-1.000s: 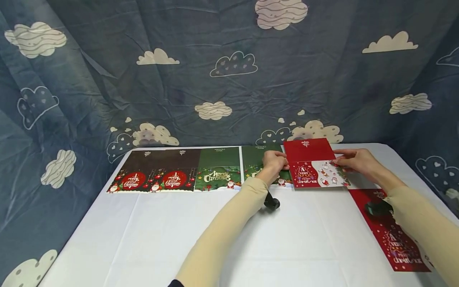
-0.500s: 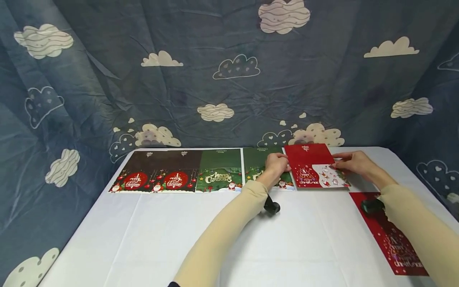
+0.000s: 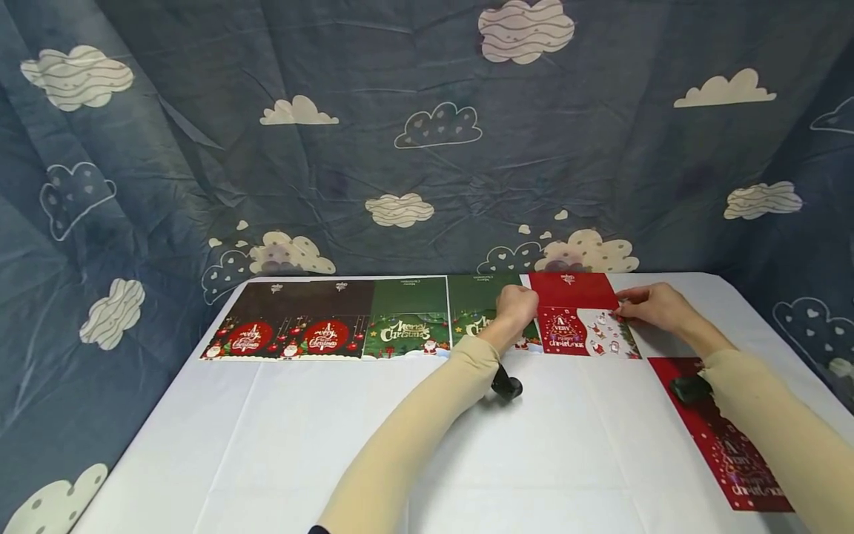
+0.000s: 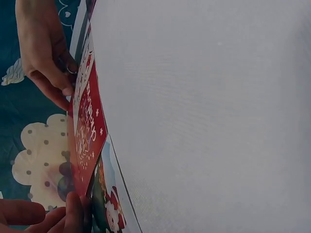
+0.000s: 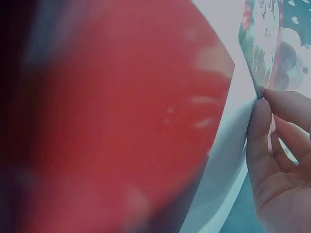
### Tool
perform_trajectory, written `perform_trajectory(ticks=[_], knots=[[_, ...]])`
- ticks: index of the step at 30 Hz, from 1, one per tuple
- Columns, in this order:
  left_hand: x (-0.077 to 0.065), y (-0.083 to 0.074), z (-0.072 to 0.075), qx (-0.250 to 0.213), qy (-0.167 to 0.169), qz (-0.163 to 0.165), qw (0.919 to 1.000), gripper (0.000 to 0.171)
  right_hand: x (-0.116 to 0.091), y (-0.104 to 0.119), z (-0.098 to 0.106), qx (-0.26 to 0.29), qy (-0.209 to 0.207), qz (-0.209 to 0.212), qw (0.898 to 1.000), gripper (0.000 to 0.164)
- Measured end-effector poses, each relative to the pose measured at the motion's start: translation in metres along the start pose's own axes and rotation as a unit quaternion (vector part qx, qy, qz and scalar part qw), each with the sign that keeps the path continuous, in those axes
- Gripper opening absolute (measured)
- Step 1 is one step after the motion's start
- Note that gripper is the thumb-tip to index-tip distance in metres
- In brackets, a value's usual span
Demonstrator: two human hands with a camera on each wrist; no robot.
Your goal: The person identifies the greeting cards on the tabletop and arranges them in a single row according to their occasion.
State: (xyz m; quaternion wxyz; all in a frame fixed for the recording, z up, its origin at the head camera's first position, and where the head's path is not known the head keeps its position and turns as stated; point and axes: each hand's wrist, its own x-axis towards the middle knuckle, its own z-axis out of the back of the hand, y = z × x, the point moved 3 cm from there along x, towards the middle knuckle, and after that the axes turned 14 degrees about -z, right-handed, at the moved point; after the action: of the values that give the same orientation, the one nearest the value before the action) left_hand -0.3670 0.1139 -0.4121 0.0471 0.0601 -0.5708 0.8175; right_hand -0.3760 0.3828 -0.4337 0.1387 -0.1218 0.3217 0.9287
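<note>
A red and white Christmas card (image 3: 575, 291), unfolded flat, lies at the right end of a row along the table's back. My left hand (image 3: 515, 310) pinches its left edge; in the left wrist view those fingers (image 4: 74, 213) meet the card's corner. On the opposite edge, my right hand (image 3: 657, 305) grips it between thumb and fingers, which the right wrist view shows close up. Immediately left is a green Christmas card (image 3: 482, 293), partly covered by my left hand. Under my right forearm lies another red Christmas card (image 3: 694, 437), partly hidden by the sleeve.
Farther left in the row are another green card (image 3: 408, 297) and two dark brown cards (image 3: 340, 297) with red ornament prints. A white cloth (image 3: 320, 437) covers the table. Behind its back edge hangs a dark blue curtain (image 3: 373, 252) with cloud patterns.
Between both hands, the red and white card has come down and slightly toward me, from tilted above the table to flat beside the green card. The other cards stay put.
</note>
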Motion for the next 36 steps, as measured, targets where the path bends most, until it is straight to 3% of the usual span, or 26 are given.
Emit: perform_trajectory(ticks=[5,10,13,17,20,23,29,36], knots=[[-0.001,-0.002,0.001,0.003,-0.001,-0.007,1.0000,0.037,0.000,0.003,-0.001,-0.009,-0.006,0.009,1.000,0.057],[-0.004,-0.003,0.003,-0.007,-0.011,-0.010,0.9999,0.022,-0.005,0.004,0.004,-0.003,-0.008,0.014,1.000,0.056],[-0.010,-0.005,0.004,-0.052,-0.020,-0.014,0.9984,0.018,-0.014,0.004,0.013,0.010,-0.008,0.033,0.999,0.056],[-0.023,-0.013,0.002,-0.132,-0.025,-0.027,0.9906,0.009,-0.033,0.005,0.028,0.035,-0.002,0.069,0.997,0.059],[-0.036,-0.021,-0.003,-0.169,-0.009,-0.036,0.9850,0.006,-0.050,0.001,0.039,0.045,0.006,0.090,0.995,0.060],[-0.052,-0.030,-0.011,-0.210,0.022,-0.023,0.9772,0.005,-0.067,-0.006,0.049,0.039,0.012,0.098,0.994,0.057],[-0.089,-0.041,-0.034,-0.294,0.093,0.040,0.9506,0.004,-0.094,-0.026,0.060,-0.008,0.001,0.082,0.997,0.062],[-0.130,-0.042,-0.066,-0.342,0.134,0.103,0.9245,0.011,-0.117,-0.069,0.066,-0.024,0.007,0.027,0.999,0.072]])
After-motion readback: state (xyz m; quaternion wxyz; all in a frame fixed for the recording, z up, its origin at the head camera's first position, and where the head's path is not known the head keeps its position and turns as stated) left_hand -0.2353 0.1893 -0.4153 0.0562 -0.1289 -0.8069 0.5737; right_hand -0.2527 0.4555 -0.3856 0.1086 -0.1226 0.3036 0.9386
